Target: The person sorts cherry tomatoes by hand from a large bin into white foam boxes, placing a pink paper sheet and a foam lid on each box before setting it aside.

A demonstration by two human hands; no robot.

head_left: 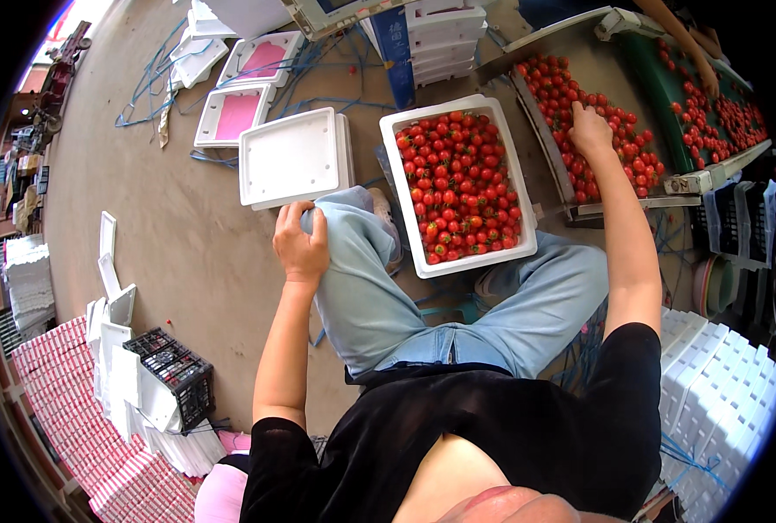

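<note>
My right hand reaches into loose red cherry tomatoes on a metal sorting tray at the upper right. Its fingers are curled down among them, and whatever they grip is hidden beneath the hand. My left hand rests on my left knee, thumb apart from the fingers, holding nothing. Between my knees stands a white foam box filled with cherry tomatoes, several with green stems. Beside my left knee lies a stack of white foam lids or trays.
A green conveyor belt carries more tomatoes past another person's hand. Pink-lined foam boxes and blue straps lie on the floor. Stacked white boxes stand at the right; a black crate sits at the left.
</note>
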